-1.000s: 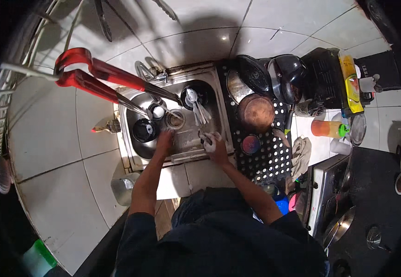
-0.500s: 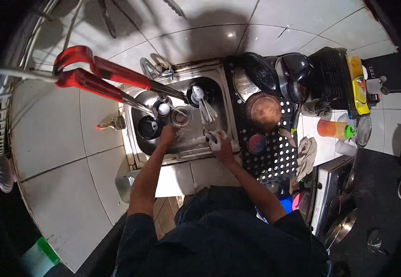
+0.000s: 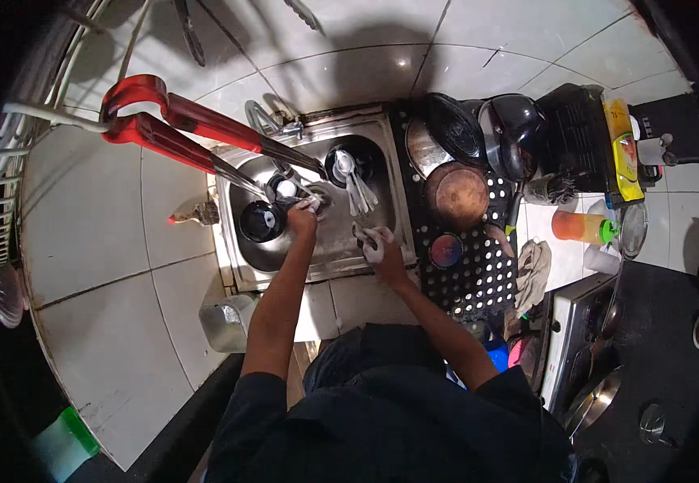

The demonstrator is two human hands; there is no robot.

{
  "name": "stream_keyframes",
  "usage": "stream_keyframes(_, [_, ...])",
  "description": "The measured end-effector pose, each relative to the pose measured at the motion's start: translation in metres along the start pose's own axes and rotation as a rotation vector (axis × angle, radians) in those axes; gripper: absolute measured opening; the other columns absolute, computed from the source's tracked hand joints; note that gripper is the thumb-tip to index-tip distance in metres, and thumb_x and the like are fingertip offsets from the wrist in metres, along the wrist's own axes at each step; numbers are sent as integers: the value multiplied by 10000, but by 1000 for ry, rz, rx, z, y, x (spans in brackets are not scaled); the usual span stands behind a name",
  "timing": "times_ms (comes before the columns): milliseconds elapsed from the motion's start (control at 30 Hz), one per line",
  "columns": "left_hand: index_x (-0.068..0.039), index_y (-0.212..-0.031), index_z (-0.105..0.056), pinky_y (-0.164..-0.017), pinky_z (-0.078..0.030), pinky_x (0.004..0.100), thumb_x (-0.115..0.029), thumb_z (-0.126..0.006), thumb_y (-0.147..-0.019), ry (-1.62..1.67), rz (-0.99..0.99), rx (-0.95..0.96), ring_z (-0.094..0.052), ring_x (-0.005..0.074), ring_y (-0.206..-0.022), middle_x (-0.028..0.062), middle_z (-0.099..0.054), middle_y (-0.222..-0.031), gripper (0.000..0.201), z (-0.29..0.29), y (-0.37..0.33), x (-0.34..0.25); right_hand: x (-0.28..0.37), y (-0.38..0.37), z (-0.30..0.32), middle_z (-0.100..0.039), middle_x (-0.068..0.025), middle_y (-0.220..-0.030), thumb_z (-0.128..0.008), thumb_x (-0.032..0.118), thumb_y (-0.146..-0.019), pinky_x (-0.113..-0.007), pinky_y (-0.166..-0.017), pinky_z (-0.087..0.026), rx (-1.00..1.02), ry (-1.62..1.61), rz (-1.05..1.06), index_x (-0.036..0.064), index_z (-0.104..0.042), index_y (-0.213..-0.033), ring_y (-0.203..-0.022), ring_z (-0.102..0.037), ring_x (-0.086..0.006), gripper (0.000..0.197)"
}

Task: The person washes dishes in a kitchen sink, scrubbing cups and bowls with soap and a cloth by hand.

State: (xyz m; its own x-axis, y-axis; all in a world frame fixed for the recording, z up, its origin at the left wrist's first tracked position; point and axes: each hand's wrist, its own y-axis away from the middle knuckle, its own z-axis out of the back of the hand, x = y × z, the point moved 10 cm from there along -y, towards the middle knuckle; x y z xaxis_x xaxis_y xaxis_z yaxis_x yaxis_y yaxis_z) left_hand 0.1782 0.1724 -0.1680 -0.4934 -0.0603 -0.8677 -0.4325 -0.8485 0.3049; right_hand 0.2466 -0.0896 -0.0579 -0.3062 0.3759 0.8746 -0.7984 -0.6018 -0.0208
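Observation:
My left hand [image 3: 302, 218] is down in the steel sink [image 3: 345, 253], beside the drain. Its fingers are bent together around the end of something pale and thin that I cannot make out. My right hand [image 3: 383, 249], white with suds, is closed over a small item at the sink's front right; the fingers hide most of it. Behind it, several spoons [image 3: 356, 187] lean out of a black bowl [image 3: 362, 154]. At the left of the sink are a dark pan [image 3: 260, 222] and a small cup with a light inside [image 3: 286, 188].
Red-handled tongs [image 3: 192, 133] hang from a white rack, over the sink's left part. To the right, a dotted mat [image 3: 478, 278] bears a brown-bottomed pan [image 3: 460, 196] and black lids [image 3: 452, 129]. A brush [image 3: 199, 214] lies on the tiles at left.
My left hand has moved forward and to the right, up to the drain, where it now covers part of it. My right hand has stayed almost in place.

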Motion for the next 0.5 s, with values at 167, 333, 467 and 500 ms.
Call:
stream_keyframes(167, [-16,-919,-732,-697,-517,386,-230,-752,-795,-236,-205,-94,-693,280,-741,161,-713,-808,249,28,13,6,11,-3,0,-611,-186,-1019,-609,52,-826,-427,-825,-499,-18,41,18,27,-603,-1118,-961,-616,-378,293])
stream_keyframes(333, [-23,-999,-707,-689,-507,387,-299,-581,-932,-417,-118,181,-691,273,-765,157,-709,-829,311,25,68,-12,-3,2,-17,-613,-171,-1115,-613,91,-824,-446,-869,-483,138,105,-21,47,-607,-1131,-1014,-595,-384,310])
stream_keyframes(467, [-17,-1185,-615,-723,-539,285,-224,-514,-977,394,324,465,-669,208,-861,89,-684,-1004,310,5,102,29,37,9,-29,-597,-147,-1184,-596,99,-833,-441,-913,-460,147,57,120,72,-609,-1157,-1079,-563,-373,325])
stream_keyframes(500, [-17,-1185,-615,-723,-539,285,-224,-514,-977,403,323,441,-669,208,-861,89,-684,-1004,310,11,104,43,60,5,-37,-588,-138,-1207,-588,101,-837,-441,-935,-448,199,-5,151,87,-609,-1170,-1098,-549,-367,333])
